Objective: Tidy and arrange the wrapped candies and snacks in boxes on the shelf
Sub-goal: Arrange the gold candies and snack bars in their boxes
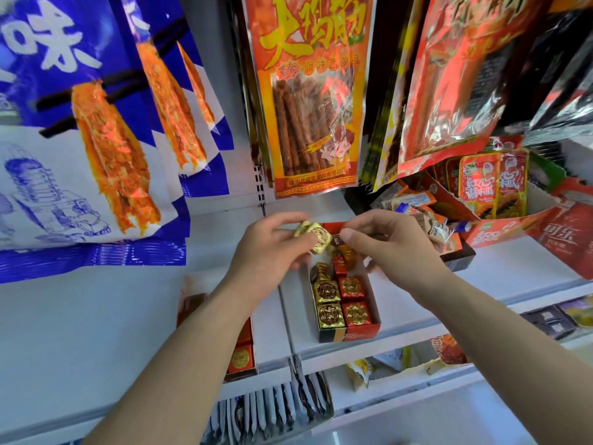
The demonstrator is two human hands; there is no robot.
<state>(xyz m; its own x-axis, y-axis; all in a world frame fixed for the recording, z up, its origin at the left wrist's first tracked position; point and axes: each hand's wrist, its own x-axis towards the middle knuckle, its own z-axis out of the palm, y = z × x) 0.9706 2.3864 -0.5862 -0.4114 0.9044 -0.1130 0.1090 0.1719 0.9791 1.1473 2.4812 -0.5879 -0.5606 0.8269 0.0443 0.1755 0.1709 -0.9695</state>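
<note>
White shelf (pixel 497 277) carried the candy box (pixel 349 332), hanging snack bags (pixel 316 101) crowding above it. Over its far end, left hand's (pixel 266 252) grip pinched gold candies (pixel 316 239); right hand's (pixel 394 248) grip curled, contents unclear.

Big yellow characters up top on the orange hanging packet (pixel 308 101): "大鸡筋", and under them "调味面制品". Over on the blue bag (pixel 48 43), a huge white "味". Far right, the red box (pixel 564 239) shows "可乐" in white. The smaller print is too blurred to read.
</note>
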